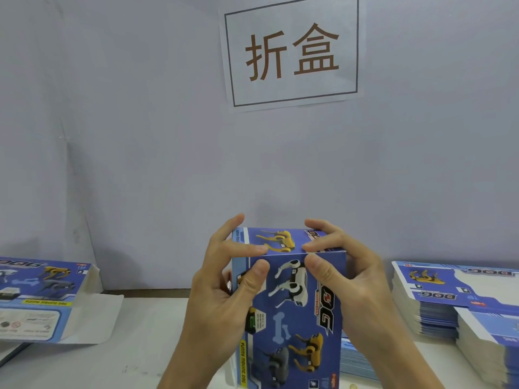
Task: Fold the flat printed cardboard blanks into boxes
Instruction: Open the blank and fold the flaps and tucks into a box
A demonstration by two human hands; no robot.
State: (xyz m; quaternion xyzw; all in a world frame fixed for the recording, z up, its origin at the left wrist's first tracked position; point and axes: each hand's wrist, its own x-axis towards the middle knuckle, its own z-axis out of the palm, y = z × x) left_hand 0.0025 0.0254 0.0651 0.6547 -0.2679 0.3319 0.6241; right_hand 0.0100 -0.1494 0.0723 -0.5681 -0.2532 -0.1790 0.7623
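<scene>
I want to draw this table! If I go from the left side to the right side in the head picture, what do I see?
Blue printed folded box lying on its side → left hand → upright blue cardboard box with robot dogs → right hand → tall stack of flat blue printed blanks.

Head view, facing forward-down (close) over table (157, 327).
</scene>
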